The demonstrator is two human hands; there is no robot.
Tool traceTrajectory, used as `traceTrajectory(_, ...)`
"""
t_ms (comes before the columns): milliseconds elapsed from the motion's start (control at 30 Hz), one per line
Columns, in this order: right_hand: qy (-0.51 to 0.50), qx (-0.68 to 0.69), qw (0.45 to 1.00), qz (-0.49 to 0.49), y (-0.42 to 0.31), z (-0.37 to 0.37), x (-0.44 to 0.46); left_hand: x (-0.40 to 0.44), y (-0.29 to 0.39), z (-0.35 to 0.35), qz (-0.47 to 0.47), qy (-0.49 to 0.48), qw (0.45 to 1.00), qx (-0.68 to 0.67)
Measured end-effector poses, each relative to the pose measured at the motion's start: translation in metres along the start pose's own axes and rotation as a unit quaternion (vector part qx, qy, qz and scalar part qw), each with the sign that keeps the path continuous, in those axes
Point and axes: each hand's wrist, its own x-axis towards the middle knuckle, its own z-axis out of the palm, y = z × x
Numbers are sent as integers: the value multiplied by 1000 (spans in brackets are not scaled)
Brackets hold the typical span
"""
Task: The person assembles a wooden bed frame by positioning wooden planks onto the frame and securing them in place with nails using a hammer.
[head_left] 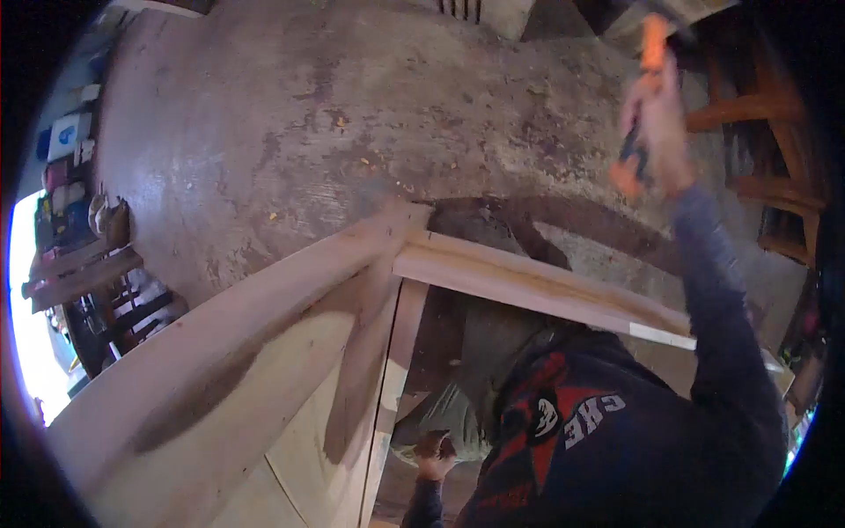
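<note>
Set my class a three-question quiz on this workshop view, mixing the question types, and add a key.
1. Multiple choice: which colours show on the blurred tool in the person's right hand?
A) green and white
B) orange and black
C) yellow and blue

2. True or false: the left hand appears higher in the picture than the right.

3. Fill in the blank: the lettering on the back of the dark shirt is ____ in colour.

Key:
1. B
2. False: the left hand is low in the picture, while the right is near the top.
3. white
</note>
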Motion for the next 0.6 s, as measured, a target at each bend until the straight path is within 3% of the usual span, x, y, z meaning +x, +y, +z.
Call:
traceTrajectory(33,-38,20,998,51,13,17,-29,15,4,2,1,3,1000,-4)
traceTrajectory(67,-157,0,977,144,27,32,-75,27,-1,-1,4,5,1000,1)
traceTrajectory(100,-359,-29,911,203,27,35,-102,39,-10,-5,54,-30,998,15)
traceTrajectory(133,-454,-44,857,241,16,35,-109,57,-13,-15,103,-70,992,26)
traceTrajectory(167,-486,-54,830,268,7,34,-106,63,-4,-29,115,-91,989,23)
traceTrajectory(200,-490,-71,821,283,-4,28,-97,73,10,-46,127,-111,985,20)
traceTrajectory(267,-398,-101,873,261,-18,7,-66,77,31,-57,-52,-7,998,-17)
traceTrajectory(333,-291,-80,932,199,-11,-4,-31,-9,-64,-20,-36,-14,998,-40)
traceTrajectory(400,-237,-66,958,149,0,-1,-1,-5,-26,-21,21,-12,998,50)
traceTrajectory(433,-122,-22,989,83,14,10,2,-13,-25,-16,-82,-47,996,-3)
traceTrajectory(467,-6,25,1000,13,28,21,0,-17,-24,-8,-86,-44,995,-5)
traceTrajectory(533,-149,23,979,139,42,40,-73,19,-13,3,7,33,999,9)
traceTrajectory(567,-146,28,979,140,34,45,-76,43,-4,-2,10,32,999,14)
traceTrajectory(600,-266,-5,945,188,19,46,-78,69,9,-12,41,5,999,-16)
